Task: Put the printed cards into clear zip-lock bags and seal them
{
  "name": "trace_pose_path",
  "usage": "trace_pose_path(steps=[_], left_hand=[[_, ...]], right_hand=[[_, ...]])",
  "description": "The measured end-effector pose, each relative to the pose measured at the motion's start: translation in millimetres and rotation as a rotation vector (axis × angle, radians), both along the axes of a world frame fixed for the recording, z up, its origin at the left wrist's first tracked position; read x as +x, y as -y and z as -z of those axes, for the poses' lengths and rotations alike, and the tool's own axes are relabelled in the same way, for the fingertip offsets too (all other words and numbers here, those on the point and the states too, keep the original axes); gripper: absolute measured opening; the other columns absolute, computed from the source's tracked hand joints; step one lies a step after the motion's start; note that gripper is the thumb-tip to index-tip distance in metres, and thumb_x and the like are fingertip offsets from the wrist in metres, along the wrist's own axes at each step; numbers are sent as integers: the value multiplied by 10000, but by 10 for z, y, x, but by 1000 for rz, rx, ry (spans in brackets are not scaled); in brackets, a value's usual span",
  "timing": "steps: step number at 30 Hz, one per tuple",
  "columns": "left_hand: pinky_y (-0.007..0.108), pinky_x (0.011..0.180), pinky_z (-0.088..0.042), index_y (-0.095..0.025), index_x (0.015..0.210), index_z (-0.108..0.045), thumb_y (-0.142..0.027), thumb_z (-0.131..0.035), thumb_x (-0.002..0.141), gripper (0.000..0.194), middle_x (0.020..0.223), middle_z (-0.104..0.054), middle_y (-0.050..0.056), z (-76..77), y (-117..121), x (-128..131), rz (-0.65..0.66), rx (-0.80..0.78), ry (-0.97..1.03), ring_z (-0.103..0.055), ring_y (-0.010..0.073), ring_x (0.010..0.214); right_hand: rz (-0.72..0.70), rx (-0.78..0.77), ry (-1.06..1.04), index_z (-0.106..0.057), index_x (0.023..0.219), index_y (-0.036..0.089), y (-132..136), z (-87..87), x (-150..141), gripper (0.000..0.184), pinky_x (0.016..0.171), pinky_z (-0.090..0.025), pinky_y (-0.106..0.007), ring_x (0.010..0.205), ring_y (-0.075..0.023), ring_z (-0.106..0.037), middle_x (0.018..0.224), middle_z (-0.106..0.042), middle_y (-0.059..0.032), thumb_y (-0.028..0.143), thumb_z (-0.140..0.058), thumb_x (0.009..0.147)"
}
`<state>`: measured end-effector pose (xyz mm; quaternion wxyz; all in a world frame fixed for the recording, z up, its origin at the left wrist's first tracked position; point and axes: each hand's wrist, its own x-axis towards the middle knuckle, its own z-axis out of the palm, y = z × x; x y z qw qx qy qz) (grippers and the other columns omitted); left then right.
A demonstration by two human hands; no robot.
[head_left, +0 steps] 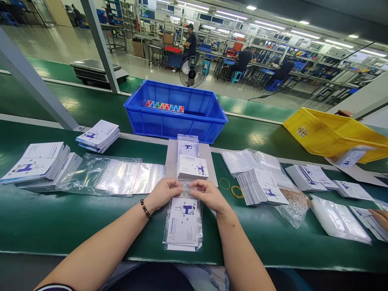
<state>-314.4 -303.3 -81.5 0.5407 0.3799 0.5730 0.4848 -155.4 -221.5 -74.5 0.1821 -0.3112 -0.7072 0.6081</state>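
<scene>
A clear plastic bag point(199, 226) with a white printed booklet point(182, 226) inside lies in front of me, its top end toward the blue bin. My left hand point(163, 195) pinches the left side of the bag's top edge, thumb and fingers together. On the other side, my right hand point(209, 195) pinches the same edge. Just beyond my fingertips a small stack of booklets point(191, 167) rests on grey cardboard point(209, 161), with another bagged booklet point(188, 147) behind it. A beaded bracelet circles my left wrist.
A blue bin point(176, 123) holds a row of colourful boxes; a yellow bin point(336, 133) stands right. Booklet stacks point(39, 161) and empty bags point(118, 176) lie left. More booklets point(260, 188), bags and rubber bands point(237, 192) lie right. Another person's hand point(380, 218) shows at the right edge.
</scene>
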Motion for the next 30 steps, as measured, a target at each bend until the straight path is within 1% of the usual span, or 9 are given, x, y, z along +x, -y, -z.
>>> trace_pose_path(steps=[1, 4, 13, 16, 19, 22, 24, 26, 30], left_hand=[[211, 511, -369, -128, 587, -543, -272, -599, 624, 159, 519, -514, -32, -3, 1, 5, -4, 15, -23, -456, 82, 490], [208, 517, -368, -134, 595, -538, -262, -571, 647, 142, 535, -508, -36, -8, 2, 13, 11, 51, -91, -457, 83, 504], [223, 537, -388, -137, 598, -541, -262, -532, 677, 148, 576, -545, -8, -9, 10, 85, 48, 71, -214, -501, 115, 557], [239, 599, -405, -147, 656, -572, -284, -518, 703, 155, 680, -596, 22, -68, 15, 21, 102, 127, -385, -537, 146, 662], [255, 635, -399, -170, 740, -572, -314, -444, 764, 194, 776, -608, 36, -153, 27, -170, 46, 167, -713, -542, 166, 731], [271, 566, -369, -176, 693, -534, -332, -353, 804, 263, 683, -595, 45, -204, 47, -424, -24, -31, -1052, -540, 184, 651], [275, 517, -346, -172, 649, -521, -381, -415, 762, 261, 641, -596, 64, -202, 58, -562, 20, -252, -1185, -547, 210, 615], [277, 497, -337, -165, 626, -523, -362, -477, 712, 220, 641, -605, 88, -179, 62, -646, 88, -392, -1224, -559, 232, 613], [284, 520, -348, -150, 589, -524, -187, -436, 692, 141, 675, -617, 121, -148, 50, -679, 135, -384, -1207, -577, 248, 665]], right_hand=[[12, 12, 4, -587, 679, 149, 5, 5, -11, 64, 514, -381, -214, 531, -87, -464, 579, -518, 33, 211, -593, 663], [48, 119, 12, -533, 571, 148, 19, 28, -43, 126, 509, -356, -212, 527, -84, -441, 557, -495, 35, 207, -563, 678], [30, 368, 38, -547, 585, 161, 122, 12, -111, 130, 529, -351, -214, 559, -93, -454, 597, -493, 21, 183, -529, 712], [30, 429, 18, -575, 607, 167, 108, 14, -89, 125, 554, -372, -225, 587, -103, -473, 616, -495, 13, 178, -529, 723], [129, 540, -25, -621, 739, 187, 72, 37, -65, 66, 611, -398, -252, 664, -129, -494, 680, -507, -2, 189, -561, 710], [268, 602, -54, -618, 815, 195, 52, 67, -60, 112, 622, -404, -259, 677, -133, -489, 718, -514, -10, 195, -559, 720], [316, 603, -55, -612, 762, 189, 52, 85, -68, 78, 607, -401, -254, 644, -125, -482, 698, -521, -9, 190, -538, 737], [322, 599, -47, -604, 716, 184, 60, 97, -79, 84, 594, -397, -251, 618, -121, -477, 672, -528, -8, 187, -525, 746], [295, 603, -35, -598, 682, 183, 80, 106, -100, 111, 588, -396, -249, 604, -119, -477, 647, -533, -6, 190, -513, 753]])
